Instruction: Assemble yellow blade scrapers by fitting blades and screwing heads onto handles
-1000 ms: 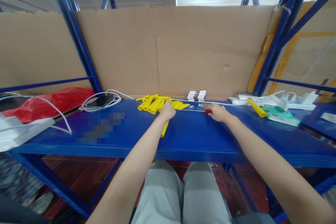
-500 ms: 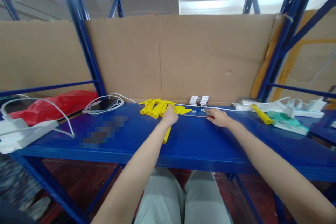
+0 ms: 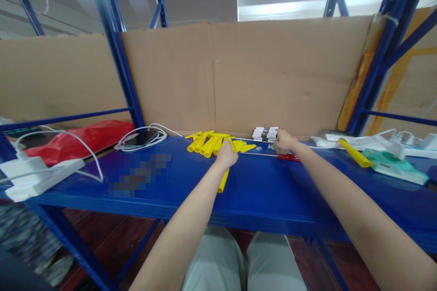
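Observation:
My left hand is closed around a yellow tube, which slants toward the front edge of the blue table. Just beyond and to the left of that hand lies a loose heap of yellow tubes, with flatter yellow pieces on its right. My right hand reaches to the right end of a small stack of white folded pieces by the cardboard. Its fingertips are at the stack's edge, too small to tell whether they grip. Beneath this hand lies a flat item with a red edge, partly covered.
Cardboard closes off the back. On the left are a coiled white cable, a red bag and a white power strip. Another yellow tube and a green-white packet lie at the right.
My right hand has moved from the flat red-edged item to the white stack behind it. My left hand keeps its hold on the yellow tube. The view has shifted slightly.

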A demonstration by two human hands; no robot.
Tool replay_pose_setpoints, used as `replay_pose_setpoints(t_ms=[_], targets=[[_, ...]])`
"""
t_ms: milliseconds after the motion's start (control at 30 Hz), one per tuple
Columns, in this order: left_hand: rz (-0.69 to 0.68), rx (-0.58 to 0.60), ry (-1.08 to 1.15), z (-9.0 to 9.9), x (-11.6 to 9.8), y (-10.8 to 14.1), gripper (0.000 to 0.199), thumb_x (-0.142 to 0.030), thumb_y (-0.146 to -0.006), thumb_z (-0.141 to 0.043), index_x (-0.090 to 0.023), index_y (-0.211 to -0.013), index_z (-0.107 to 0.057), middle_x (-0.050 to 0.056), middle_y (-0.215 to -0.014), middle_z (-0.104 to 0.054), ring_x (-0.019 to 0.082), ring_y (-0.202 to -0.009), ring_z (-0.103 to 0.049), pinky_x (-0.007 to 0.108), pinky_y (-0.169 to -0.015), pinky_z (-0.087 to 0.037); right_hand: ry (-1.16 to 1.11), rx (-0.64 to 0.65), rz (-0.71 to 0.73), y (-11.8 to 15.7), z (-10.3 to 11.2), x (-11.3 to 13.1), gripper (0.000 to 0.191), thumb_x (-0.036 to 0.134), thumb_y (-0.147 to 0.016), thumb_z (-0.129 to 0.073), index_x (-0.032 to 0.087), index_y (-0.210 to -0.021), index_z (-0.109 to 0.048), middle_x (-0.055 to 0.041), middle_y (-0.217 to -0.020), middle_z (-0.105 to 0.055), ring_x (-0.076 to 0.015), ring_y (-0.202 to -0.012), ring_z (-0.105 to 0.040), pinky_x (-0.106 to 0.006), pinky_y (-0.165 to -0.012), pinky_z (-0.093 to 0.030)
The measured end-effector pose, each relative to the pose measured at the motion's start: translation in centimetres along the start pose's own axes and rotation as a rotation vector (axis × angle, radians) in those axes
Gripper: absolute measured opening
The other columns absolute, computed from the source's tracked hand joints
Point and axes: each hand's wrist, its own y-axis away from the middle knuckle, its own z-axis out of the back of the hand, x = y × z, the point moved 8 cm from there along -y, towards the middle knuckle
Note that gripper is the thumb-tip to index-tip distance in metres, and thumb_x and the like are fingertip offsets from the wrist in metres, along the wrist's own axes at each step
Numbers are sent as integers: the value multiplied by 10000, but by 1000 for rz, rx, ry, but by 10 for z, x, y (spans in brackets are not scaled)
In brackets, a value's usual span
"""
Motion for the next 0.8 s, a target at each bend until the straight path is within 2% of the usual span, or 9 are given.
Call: replay_pose_setpoints(t_ms=[100,200,400,567,733,800], targets=[[11,11,2,1,-1,2,541,-18,-734,-587,-71,-1261,-477,209,-1268,-598,289,-1206,-556,338,-981,-433,-34,16,-137,-12,1,-10,578,359,-875,-495,149,-1399,-370,-217,-1412,-440,-335,-1298,-436,-479,-994,-404],[15,15,1,1,-3,4,572,-6,-734,-580,-51,-1291,-456,221,-1286,-582,288,-1216,-548,335,-990,-425,-81,10,-243,-19,5,-16,611,395,-891,-472,125,-1423,-340,-236,-1428,-409,-340,-1315,-413,-478,-1009,-388],[26,26,6,-3,-4,6,572,-18,-756,-566,-39,-1312,-435,223,-1261,-599,289,-1202,-559,341,-980,-428,-141,29,-342,-35,-1,-26,629,431,-917,-423,201,-1485,-282,-202,-1444,-424,-332,-1315,-427,-493,-1024,-377],[32,49,25,-6,-4,7,555,-19,-751,-569,-68,-1290,-450,205,-1230,-623,286,-1193,-568,342,-973,-431,-232,-36,-349,-51,-9,-29,631,401,-913,-421,133,-1473,-307,-223,-1435,-434,-330,-1298,-443,-481,-998,-403],[14,78,43,-8,-7,9,571,-31,-750,-583,-64,-1300,-435,209,-1243,-616,295,-1199,-562,345,-979,-431,-201,-30,-333,-50,-10,-20,556,367,-934,-336,227,-1473,-333,-159,-1525,-328,-342,-1352,-371,-564,-1025,-358],[14,88,54,-8,-7,10,576,-23,-741,-589,-71,-1295,-440,205,-1230,-624,299,-1199,-561,347,-977,-434,-170,-32,-337,-46,-8,-17,536,362,-942,-316,244,-1464,-352,-145,-1519,-343,-332,-1351,-375,-566,-1029,-356]])
